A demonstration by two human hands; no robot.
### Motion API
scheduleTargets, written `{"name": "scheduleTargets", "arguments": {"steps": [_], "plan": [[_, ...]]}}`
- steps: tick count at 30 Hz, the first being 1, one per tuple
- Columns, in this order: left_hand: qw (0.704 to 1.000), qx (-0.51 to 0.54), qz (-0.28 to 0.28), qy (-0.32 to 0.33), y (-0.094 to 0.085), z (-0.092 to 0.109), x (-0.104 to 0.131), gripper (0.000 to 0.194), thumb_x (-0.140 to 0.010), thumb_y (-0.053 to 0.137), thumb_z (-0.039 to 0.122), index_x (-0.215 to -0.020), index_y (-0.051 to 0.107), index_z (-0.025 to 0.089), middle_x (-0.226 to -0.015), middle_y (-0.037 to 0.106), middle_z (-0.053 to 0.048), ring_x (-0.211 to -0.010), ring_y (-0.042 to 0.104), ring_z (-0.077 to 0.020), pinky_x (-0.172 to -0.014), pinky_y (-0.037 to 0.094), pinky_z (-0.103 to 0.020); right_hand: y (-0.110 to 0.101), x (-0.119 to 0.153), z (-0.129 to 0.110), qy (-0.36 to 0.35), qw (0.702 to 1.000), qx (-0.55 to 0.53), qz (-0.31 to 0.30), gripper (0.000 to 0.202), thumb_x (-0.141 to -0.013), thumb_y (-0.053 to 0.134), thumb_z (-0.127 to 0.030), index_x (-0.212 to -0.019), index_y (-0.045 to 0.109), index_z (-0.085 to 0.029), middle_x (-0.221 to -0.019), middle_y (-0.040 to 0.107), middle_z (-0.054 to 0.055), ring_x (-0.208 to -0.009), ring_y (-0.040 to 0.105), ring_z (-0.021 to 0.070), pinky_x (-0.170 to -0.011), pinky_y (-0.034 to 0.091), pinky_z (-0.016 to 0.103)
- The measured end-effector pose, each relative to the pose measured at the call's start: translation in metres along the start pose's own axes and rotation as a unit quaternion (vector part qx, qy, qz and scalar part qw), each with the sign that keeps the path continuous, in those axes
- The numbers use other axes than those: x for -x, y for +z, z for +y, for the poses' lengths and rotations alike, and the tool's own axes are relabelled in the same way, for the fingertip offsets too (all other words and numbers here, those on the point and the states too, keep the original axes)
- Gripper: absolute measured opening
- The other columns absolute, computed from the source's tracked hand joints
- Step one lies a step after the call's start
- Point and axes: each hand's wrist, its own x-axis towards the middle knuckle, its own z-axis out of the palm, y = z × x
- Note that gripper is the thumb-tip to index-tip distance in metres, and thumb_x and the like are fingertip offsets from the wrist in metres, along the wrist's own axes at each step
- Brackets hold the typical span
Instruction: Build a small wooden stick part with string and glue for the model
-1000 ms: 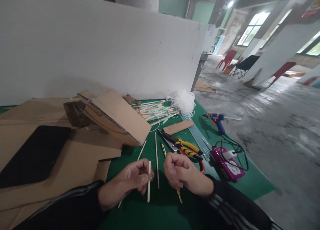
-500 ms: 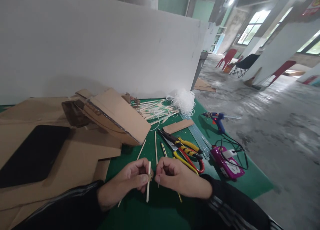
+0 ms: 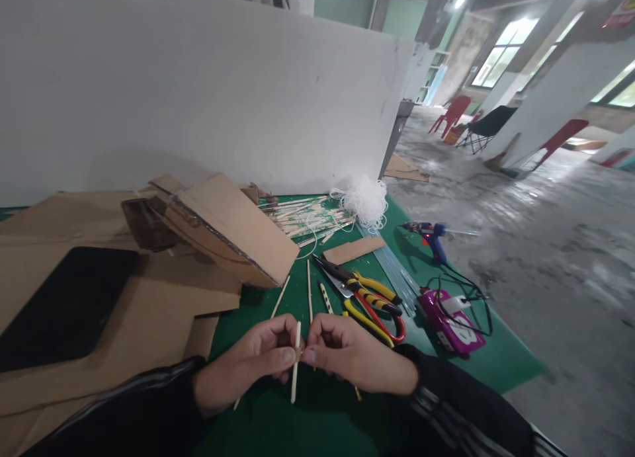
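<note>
My left hand [image 3: 255,359] is closed, with a short pale wooden stick [image 3: 294,383] pinched upright between thumb and fingers. A small brownish piece [image 3: 299,354] sits at the stick's middle, too small to name. Thumb and fingertips of my right hand [image 3: 353,355] are pressed together against that piece, right beside the stick; whatever they grip is hidden. Beyond the hands, two thin sticks lie on the green mat, one long stick [image 3: 310,288] upright in view and another [image 3: 280,297] slanting to the left.
Yellow-handled pliers and red-handled scissors [image 3: 398,328] lie right of my hands. Farther right are a glue gun [image 3: 432,239], glue sticks [image 3: 397,280] and a purple power box [image 3: 449,321]. White string [image 3: 364,202] and a stick pile [image 3: 302,215] are behind; cardboard [image 3: 238,229] fills the left.
My right hand has moved slightly left, closing the gap so its fingertips now meet the small brown piece on the stick. The left hand and stick stay nearly where they were.
</note>
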Motion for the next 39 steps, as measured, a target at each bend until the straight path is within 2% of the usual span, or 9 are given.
{"name": "scheduleTargets", "arguments": {"steps": [4,13,18,23,27,32,39], "plan": [[1.0,0.001,-0.001,-0.005,0.0003,0.0013,-0.0006,0.032,-0.08,0.069,0.044,-0.084,0.055,0.016,-0.07,0.044,0.004,-0.059,0.037,-0.0074,-0.056,0.036,-0.019,-0.0005,-0.0002,0.0024,0.0,1.0,-0.001,0.002,0.041,-0.073,0.076,-0.05,-0.078,0.052,-0.016,-0.061,0.046,-0.008,-0.047,0.039,0.0039,-0.038,0.027,0.015],[1.0,0.009,-0.001,-0.007,0.0012,0.0001,0.0002,0.029,-0.081,0.069,0.042,-0.085,0.055,0.016,-0.07,0.042,0.005,-0.059,0.036,-0.0073,-0.056,0.036,-0.018,0.0,-0.0017,0.0037,-0.011,1.0,-0.01,-0.006,0.042,-0.075,0.074,-0.05,-0.074,0.049,-0.016,-0.059,0.045,-0.008,-0.048,0.038,0.0037,-0.041,0.029,0.015],[1.0,0.011,-0.016,-0.018,0.0016,0.0027,0.0001,0.029,-0.081,0.069,0.042,-0.086,0.055,0.016,-0.071,0.045,0.004,-0.059,0.038,-0.0074,-0.057,0.039,-0.018,-0.0007,-0.0025,0.0061,-0.019,1.0,-0.015,-0.009,0.04,-0.076,0.073,-0.049,-0.076,0.049,-0.016,-0.058,0.043,-0.009,-0.047,0.035,0.0035,-0.041,0.026,0.016],[0.999,0.014,0.021,-0.021,0.0042,0.0011,0.0008,0.033,-0.076,0.073,0.043,-0.084,0.057,0.015,-0.073,0.047,0.002,-0.062,0.042,-0.0085,-0.057,0.042,-0.019,-0.0001,-0.0015,0.0039,-0.015,1.0,-0.011,-0.006,0.042,-0.075,0.073,-0.05,-0.075,0.05,-0.016,-0.059,0.044,-0.009,-0.048,0.036,0.0037,-0.043,0.026,0.017],[0.999,0.02,0.026,-0.034,0.0032,-0.0022,0.0009,0.035,-0.074,0.075,0.043,-0.085,0.058,0.015,-0.074,0.05,0.001,-0.06,0.045,-0.0083,-0.058,0.044,-0.02,0.0011,-0.0005,0.0006,-0.012,1.0,-0.008,-0.005,0.043,-0.073,0.074,-0.052,-0.075,0.05,-0.016,-0.058,0.043,-0.009,-0.048,0.035,0.004,-0.043,0.026,0.018],[0.999,0.019,0.011,-0.032,0.0011,-0.0034,0.0003,0.033,-0.076,0.073,0.043,-0.086,0.06,0.014,-0.075,0.049,0.001,-0.06,0.046,-0.0083,-0.059,0.045,-0.021,0.0009,0.0,-0.0006,-0.015,1.0,0.005,0.0,0.042,-0.075,0.072,-0.052,-0.075,0.051,-0.016,-0.058,0.044,-0.008,-0.048,0.036,0.0044,-0.044,0.026,0.018],[0.999,-0.006,0.008,-0.039,0.003,0.0009,0.0012,0.035,-0.076,0.073,0.045,-0.085,0.059,0.015,-0.075,0.048,0.001,-0.061,0.046,-0.0092,-0.059,0.045,-0.021,-0.0001,-0.0003,0.0025,-0.029,1.0,0.004,0.001,0.045,-0.07,0.076,-0.053,-0.074,0.052,-0.015,-0.059,0.045,-0.008,-0.052,0.036,0.0055,-0.047,0.027,0.019]]}}
